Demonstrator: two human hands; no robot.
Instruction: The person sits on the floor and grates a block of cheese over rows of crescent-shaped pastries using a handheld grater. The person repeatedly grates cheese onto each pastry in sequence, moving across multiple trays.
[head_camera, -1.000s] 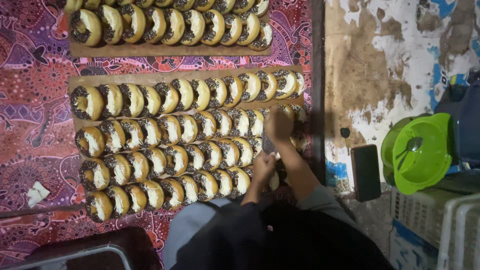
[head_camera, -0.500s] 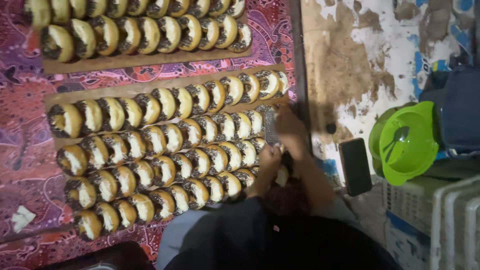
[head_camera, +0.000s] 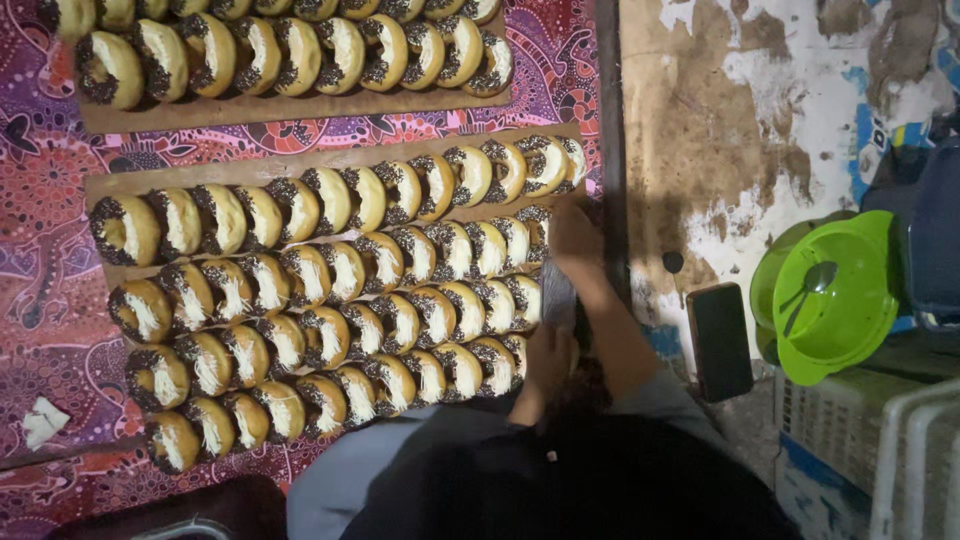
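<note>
Several rows of ring doughnuts with dark sprinkles and pale shreds lie on a brown board. My right hand is at the board's right edge, over the last doughnuts of the second row. It grips the top of a flat grey tool. My left hand is curled at the tool's lower end, beside the bottom rows. What lies under the palms is hidden.
A second board of doughnuts lies farther away on the patterned purple cloth. To the right on the worn floor are a dark phone, a green bowl with a spoon and pale crates.
The view has shifted, so the boards sit slightly lower and to the right in the picture. Both hands stay at the board's right edge with the grey tool between them.
</note>
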